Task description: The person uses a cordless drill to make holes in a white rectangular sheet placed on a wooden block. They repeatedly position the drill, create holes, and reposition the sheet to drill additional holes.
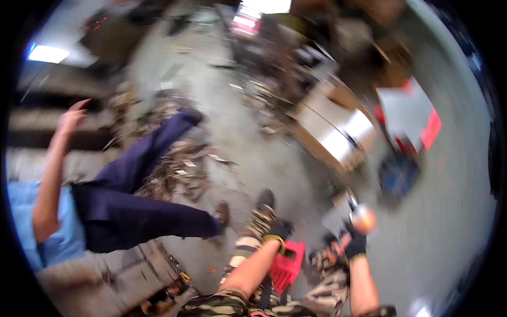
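Note:
Motion blur smears both hands. My right hand (pixel 356 242), in a dark glove with bare fingertips, is closed around something I cannot make out. A rounded white-and-orange shape (pixel 363 219) with a shiny, metal-looking tip shows at it. Beside that hand is a pale flat piece (pixel 336 217). My left hand (pixel 280 229), also dark-gloved, with a yellow band at the wrist, hangs in front of my camouflage trousers; its fingers are too blurred to read. Right by that wrist is a red slotted plastic piece (pixel 288 267), and whether the hand touches it is unclear.
A person in a blue shirt and dark trousers (pixel 142 216) strides close on my left. Scrap heaps (pixel 177 171) lie on the floor (pixel 232 127). An open cardboard box (pixel 332 127), a blue round container (pixel 398 174) and a white-and-red box (pixel 409 113) stand at right.

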`<state>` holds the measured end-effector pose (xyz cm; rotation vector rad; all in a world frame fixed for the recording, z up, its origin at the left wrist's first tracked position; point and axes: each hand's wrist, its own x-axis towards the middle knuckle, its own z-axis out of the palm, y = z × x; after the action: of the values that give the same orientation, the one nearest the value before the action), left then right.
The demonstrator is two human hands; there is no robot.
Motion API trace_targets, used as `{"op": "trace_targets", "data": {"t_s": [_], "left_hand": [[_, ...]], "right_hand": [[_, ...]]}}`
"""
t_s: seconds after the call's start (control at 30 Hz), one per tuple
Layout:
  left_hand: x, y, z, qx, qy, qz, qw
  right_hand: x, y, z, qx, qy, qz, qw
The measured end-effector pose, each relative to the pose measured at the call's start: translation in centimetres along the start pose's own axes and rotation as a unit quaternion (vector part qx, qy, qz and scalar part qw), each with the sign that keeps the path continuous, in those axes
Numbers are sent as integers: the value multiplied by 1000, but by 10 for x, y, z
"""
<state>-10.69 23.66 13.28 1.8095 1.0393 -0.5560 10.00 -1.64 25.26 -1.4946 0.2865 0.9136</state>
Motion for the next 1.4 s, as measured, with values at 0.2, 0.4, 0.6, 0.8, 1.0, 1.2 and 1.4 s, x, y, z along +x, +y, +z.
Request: {"op": "trace_targets", "data": {"t_s": [0.2,0.4,0.6,0.8,1.0,1.2,1.4], "left_hand": [[53,26,78,-196,-4,-86,977],[83,27,134,-17,41,-64,997],[142,-40,144,-48,2,-41,998],[120,18,156,-7,-46,13,999],[99,-3,154,80,-19,8,997],[90,10,179,9,-54,-19,998],[99,31,184,-42,-34,-51,997]], "right_hand": [[51,25,-45,269,177,-6,947],[36,-1,-91,274,249,-121,921],[-2,-23,-83,263,235,-231,907],[-50,-7,-105,289,262,-254,885],[-90,19,-114,336,269,-279,859],[-78,6,-118,355,292,-298,836],[-57,-14,-101,289,293,-233,881]]}}
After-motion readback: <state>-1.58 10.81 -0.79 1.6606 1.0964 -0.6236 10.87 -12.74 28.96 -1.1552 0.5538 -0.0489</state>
